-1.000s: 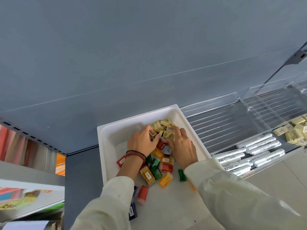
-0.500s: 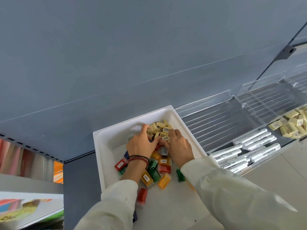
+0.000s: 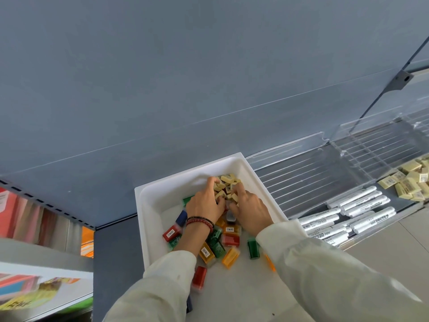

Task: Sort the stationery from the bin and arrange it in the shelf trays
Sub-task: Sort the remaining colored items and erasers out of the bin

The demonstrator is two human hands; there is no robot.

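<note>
Over the far corner of the white bin [image 3: 176,182], our left hand [image 3: 205,204] and right hand [image 3: 251,211] curl their fingers round the heap of cream erasers [image 3: 228,178], which we should cup from both sides and lift level, lest strays drop among the coloured cases [image 3: 229,230].

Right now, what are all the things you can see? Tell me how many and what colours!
bin: one, white, left of the clear trays
loose erasers: a pile too jumbled to count, pale yellow, far corner of the bin
small boxes: a dozen or more, red, green, orange and blue, scattered in the bin's near half
clear trays: at least two, see-through, right of the bin
markers: many, white, in rows in the nearer tray
sorted erasers: about ten in view, pale yellow, far-right tray
bracelets: red and black, left wrist
left hand: one, fingers curled into the loose erasers
right hand: one, likewise
</note>
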